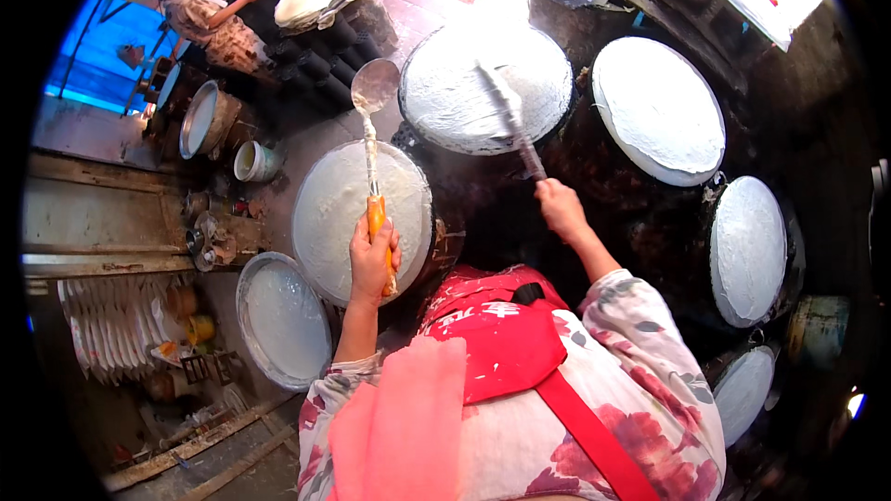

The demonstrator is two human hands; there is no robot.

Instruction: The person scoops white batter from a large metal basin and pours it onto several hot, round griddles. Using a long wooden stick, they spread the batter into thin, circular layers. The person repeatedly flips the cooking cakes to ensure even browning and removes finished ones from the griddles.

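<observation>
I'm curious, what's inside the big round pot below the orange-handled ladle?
The pot holds a pale mixture. The left hand and ladle hide some; the bottom is covered.

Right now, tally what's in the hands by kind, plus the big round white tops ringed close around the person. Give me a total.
Ladle: 1
Spatula: 1
White tops: 6 (2 left, 1 ahead, 3 right)
Total: 8
</observation>
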